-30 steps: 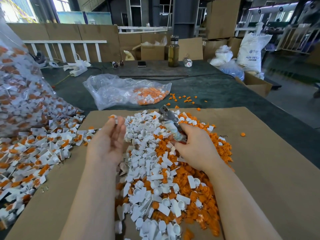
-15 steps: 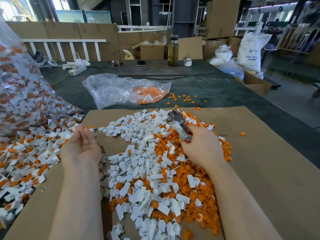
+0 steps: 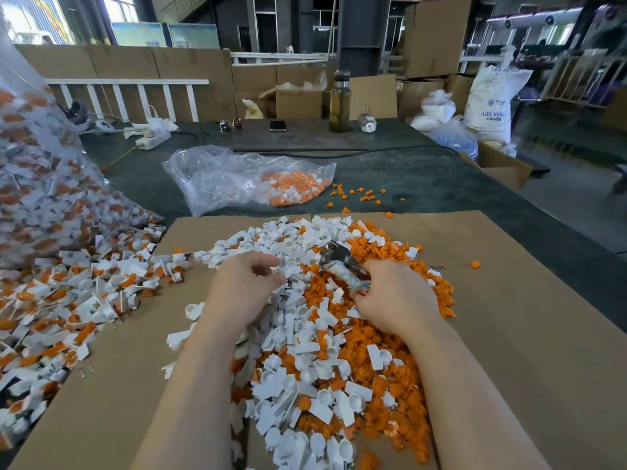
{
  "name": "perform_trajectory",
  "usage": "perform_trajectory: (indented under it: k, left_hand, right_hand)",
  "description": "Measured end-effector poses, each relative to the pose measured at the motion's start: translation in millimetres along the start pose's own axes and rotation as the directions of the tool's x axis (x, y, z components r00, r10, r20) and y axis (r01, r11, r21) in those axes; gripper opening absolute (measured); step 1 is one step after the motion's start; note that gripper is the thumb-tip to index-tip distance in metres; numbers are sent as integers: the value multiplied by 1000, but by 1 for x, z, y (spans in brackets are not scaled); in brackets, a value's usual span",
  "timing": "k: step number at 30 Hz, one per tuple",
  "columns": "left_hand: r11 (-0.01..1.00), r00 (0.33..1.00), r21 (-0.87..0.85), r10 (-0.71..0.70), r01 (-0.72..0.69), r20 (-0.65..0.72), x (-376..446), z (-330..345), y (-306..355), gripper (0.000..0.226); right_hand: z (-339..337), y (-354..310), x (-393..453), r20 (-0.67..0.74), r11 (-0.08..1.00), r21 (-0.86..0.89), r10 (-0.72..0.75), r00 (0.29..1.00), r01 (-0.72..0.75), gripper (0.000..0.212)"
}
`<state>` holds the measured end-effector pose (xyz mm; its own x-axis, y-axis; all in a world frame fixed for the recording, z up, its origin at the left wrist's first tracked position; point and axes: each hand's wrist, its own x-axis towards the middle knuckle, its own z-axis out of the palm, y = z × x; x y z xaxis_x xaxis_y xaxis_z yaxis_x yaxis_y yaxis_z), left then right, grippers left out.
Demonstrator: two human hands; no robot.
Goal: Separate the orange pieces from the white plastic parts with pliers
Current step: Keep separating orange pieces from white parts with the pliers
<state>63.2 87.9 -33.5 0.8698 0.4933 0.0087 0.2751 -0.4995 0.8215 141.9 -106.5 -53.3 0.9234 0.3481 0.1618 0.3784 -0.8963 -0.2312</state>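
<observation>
Item: right hand (image 3: pixel 395 300) clamped round pliers (image 3: pixel 342 262); left hand (image 3: pixel 244 283) pinches a white part (image 3: pixel 283 266) just beside the nose. Step: presenting piece. Next: nip the orange insert, likely.

You are working from a single view, the wide-angle camera worn on your head. It is looking forward and steeply down, sitting close above your two hands, the left hand (image 3: pixel 242 288) and the right hand (image 3: pixel 395 298), so both forearms are running in from the bottom edge. Beneath them the flat brown cardboard sheet (image 3: pixel 509 334) is filling the lower frame, the dark green worktop (image 3: pixel 424 178) is stretching beyond, and the warehouse background is bending at the edges.
</observation>
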Motion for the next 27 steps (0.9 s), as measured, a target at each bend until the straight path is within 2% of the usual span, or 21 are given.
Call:
perform_trajectory:
  k: [3,7,18,27]
  left_hand:
    - [963,996,256,85,-89,25,4,11,-1,36]
    - [911,980,363,187,-198,67,4,18,-1,45]
    - [899,975,390,223,-200,-14,6,22,0,27]
    - [894,974,405,223,-192,-29,7,21,1,19]
  right_hand:
    - [1,-1,0,5,1000,7,1,1000,-1,18]
    - [1,-2,1,26,1000,27,-14,1000,13,17]
    - [1,-5,3,50,1000,31,-9,999,7,16]
    - [-1,-8,-2,-49,997,59,-52,997,55,19]
